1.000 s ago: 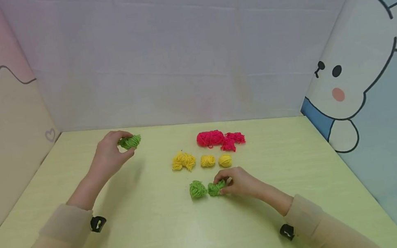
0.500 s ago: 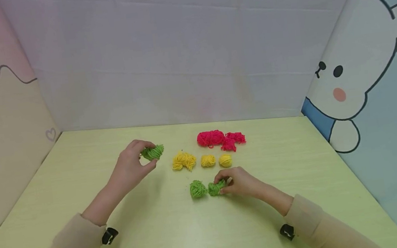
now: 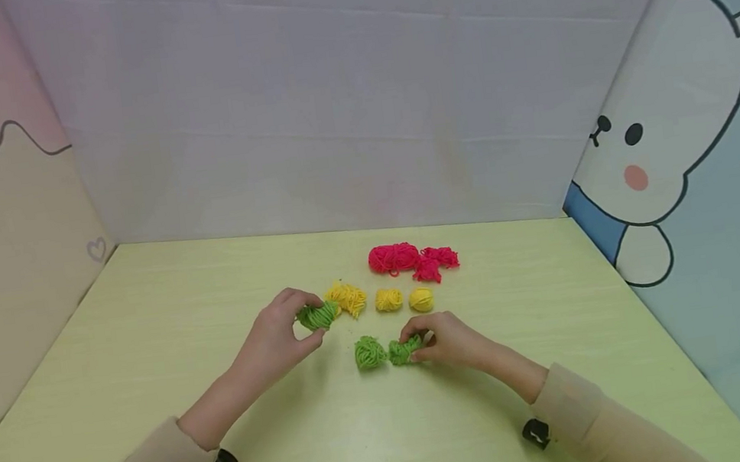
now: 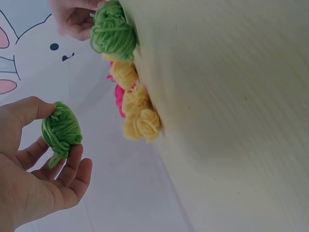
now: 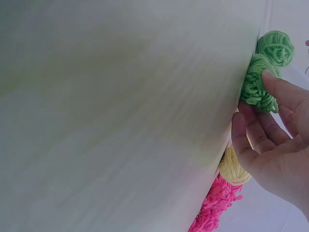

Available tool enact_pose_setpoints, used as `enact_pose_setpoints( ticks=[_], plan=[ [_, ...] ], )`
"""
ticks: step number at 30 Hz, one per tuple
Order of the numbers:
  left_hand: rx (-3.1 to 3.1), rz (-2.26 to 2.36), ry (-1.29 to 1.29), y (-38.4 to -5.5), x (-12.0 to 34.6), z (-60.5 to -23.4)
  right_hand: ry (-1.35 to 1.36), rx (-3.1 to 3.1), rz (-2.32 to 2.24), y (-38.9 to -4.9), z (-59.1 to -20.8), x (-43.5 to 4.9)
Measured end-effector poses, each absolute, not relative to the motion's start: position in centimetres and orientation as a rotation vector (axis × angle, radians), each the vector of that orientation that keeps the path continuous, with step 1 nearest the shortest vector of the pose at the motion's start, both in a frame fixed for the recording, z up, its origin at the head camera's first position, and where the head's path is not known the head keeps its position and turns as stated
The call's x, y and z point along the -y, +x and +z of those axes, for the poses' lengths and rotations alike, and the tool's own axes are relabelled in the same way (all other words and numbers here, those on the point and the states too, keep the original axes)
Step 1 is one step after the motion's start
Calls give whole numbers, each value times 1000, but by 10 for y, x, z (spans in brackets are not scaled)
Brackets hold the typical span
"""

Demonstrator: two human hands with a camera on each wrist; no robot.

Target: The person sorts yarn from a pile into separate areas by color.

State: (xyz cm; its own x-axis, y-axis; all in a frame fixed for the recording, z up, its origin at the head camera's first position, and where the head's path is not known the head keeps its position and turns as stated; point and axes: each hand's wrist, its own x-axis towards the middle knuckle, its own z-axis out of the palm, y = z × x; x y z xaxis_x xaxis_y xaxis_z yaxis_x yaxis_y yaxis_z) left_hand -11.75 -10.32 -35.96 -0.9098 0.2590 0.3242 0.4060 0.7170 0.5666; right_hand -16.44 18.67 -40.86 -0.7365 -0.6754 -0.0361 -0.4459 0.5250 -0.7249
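Between thumb and fingers my left hand [image 3: 278, 333] pinches a small green yarn ball [image 4: 62, 126], held above the table. It is left of the other green yarn and, in the head view, just overlaps the yellow yarn bundle [image 3: 348, 298]. My right hand [image 3: 451, 340] pinches a second green yarn bundle [image 5: 260, 87], which rests on the table. Right beside that bundle lies another green yarn ball [image 3: 369, 353], touched by neither hand. In the left wrist view this resting green ball [image 4: 113, 31] partly hides the right hand's fingers.
Behind the green yarn, two yellow balls [image 3: 388, 299] [image 3: 421, 299] sit in a row with the yellow bundle. Farther back lie red-pink yarn bundles [image 3: 394, 258]. A pale wall [image 3: 328, 113] borders the table [image 3: 341, 450] at the back, with cartoon-printed panels at both sides.
My left hand has carried its green yarn ball rightward and nearer to me, toward the other green yarn. The right hand has stayed on its green bundle.
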Motion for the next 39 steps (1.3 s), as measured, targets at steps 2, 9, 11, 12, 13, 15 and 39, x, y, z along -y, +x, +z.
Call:
enact_pose_setpoints(
  ticks=[2,9,11,12,13,15,39],
  plan=[
    [2695,-976,-557,-114,98,-361,-933,-2451,-1038,-164,-409,-187],
    [2715,-976,-650,-101,77,-364,-939,-2460,-1029,-164,-409,-187],
    [2728,-968,-680,-98,71,-365,-941,-2457,-1033,-164,-408,-187],
    [2732,-965,-693,-96,69,-365,-942,-2456,-1036,-164,-408,-187],
    [2736,-956,-709,-95,66,-365,-943,-2455,-1039,-164,-408,-187],
    [2746,-960,-724,-94,61,-366,-948,-2453,-1043,-164,-408,-188],
    [3029,-329,-1141,-89,14,-379,-986,-2466,-1026,-163,-407,-189]
  ],
)
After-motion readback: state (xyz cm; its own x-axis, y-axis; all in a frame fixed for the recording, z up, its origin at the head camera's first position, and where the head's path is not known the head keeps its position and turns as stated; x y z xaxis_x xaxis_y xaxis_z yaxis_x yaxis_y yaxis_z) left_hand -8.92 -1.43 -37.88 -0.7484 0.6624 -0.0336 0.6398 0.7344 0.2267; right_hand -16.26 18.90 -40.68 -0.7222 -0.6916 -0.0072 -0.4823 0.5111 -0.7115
